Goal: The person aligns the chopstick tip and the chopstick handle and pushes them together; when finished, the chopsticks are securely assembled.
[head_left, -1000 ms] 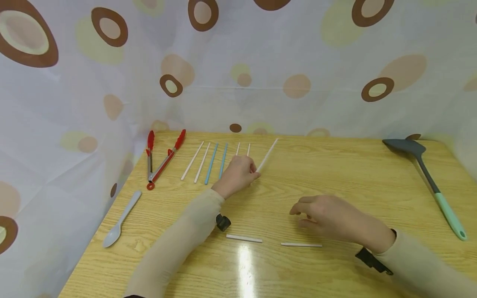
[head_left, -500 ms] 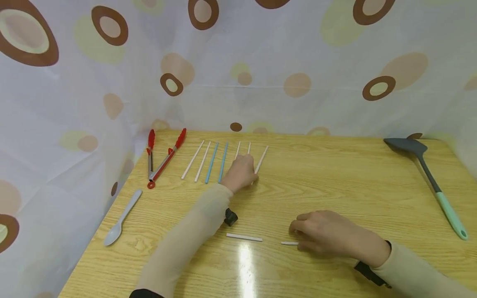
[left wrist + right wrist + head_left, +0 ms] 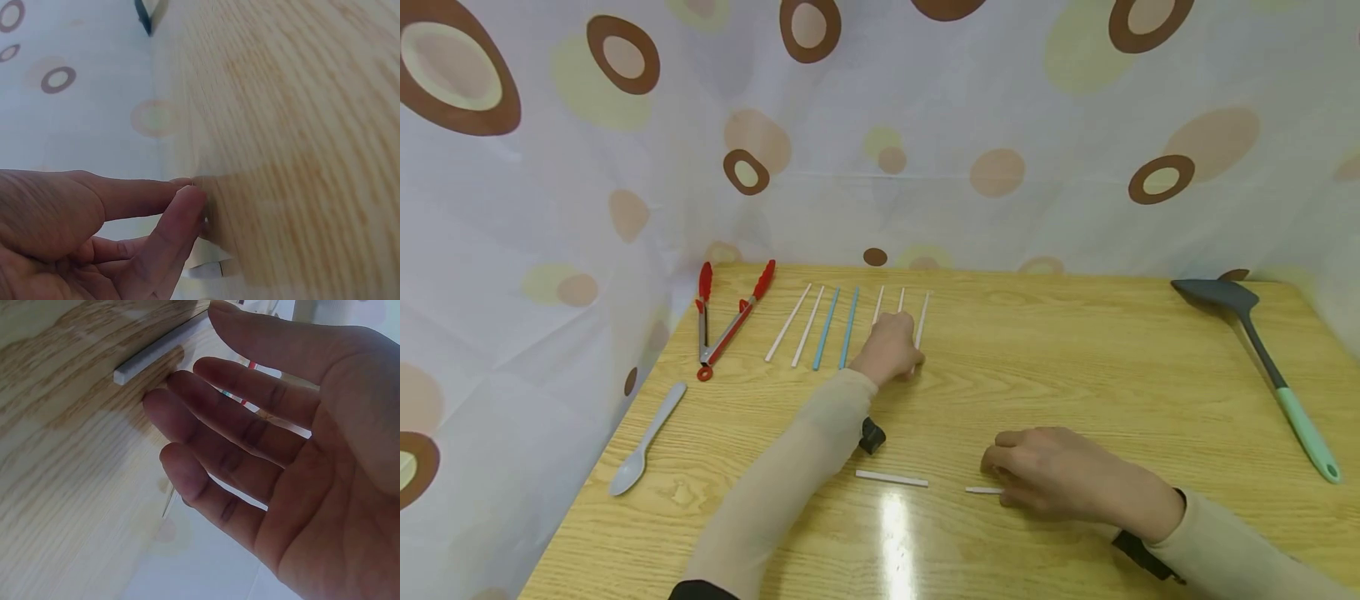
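A row of slim chopsticks lies at the back of the table. My left hand [image 3: 889, 348] reaches to the row's right end and pinches the near end of a white chopstick [image 3: 922, 317]. In the left wrist view, thumb and fingertips meet close above the tabletop. My right hand [image 3: 1063, 473] is low at the front, over the right part of a short white stick [image 3: 982, 490]. The right wrist view shows its fingers loosely bent and spread, the thumb tip by the square-edged white stick [image 3: 159, 351]. Left of it lies another short white stick [image 3: 891, 478].
Beside the white chopsticks lie two blue chopsticks [image 3: 826, 329]. Red-tipped tongs [image 3: 727, 335] lie spread at the back left, with a grey spoon [image 3: 647, 442] nearer. A dark turner [image 3: 1262, 346] with a mint handle is at the right. A patterned curtain [image 3: 940, 133] hangs behind.
My left hand has brought the white chopstick leftward and down, more in line with the row. My right hand has lowered onto the short white stick, covering its right part.
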`<action>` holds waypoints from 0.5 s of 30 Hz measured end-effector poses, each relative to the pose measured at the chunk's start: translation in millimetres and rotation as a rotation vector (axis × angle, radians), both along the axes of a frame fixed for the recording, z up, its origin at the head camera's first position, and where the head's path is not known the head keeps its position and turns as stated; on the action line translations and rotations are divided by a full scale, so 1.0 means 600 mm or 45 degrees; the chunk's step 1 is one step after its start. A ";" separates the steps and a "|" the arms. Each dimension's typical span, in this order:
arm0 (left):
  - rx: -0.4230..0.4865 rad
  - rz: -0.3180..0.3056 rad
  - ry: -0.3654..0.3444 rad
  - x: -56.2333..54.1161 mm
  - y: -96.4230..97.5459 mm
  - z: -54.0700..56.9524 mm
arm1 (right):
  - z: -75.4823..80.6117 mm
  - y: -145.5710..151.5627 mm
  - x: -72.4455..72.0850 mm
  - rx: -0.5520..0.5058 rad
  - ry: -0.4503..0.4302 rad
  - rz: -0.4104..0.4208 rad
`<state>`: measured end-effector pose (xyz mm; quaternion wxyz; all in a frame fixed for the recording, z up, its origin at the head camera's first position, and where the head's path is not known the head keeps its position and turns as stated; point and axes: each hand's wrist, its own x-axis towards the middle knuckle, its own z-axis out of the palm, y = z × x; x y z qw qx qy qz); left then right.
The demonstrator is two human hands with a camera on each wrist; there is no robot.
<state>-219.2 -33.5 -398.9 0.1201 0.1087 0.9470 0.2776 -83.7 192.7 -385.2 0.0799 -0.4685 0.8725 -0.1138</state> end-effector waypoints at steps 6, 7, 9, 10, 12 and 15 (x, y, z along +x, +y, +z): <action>0.008 -0.018 -0.015 0.000 -0.001 -0.001 | -0.004 0.001 0.001 -0.012 0.016 0.010; 0.005 -0.020 -0.014 0.000 -0.001 -0.002 | -0.005 0.000 0.001 -0.011 0.014 0.009; 0.001 -0.022 -0.008 -0.001 -0.001 -0.004 | -0.008 0.000 0.001 -0.014 0.012 0.010; -0.001 -0.025 -0.006 -0.001 -0.002 -0.005 | -0.009 0.000 0.001 -0.015 0.014 0.011; 0.004 -0.032 0.005 0.000 -0.003 -0.006 | -0.010 -0.001 0.001 -0.010 0.015 0.009; 0.003 -0.047 0.032 0.005 -0.006 -0.004 | -0.012 0.000 0.000 -0.010 0.032 0.002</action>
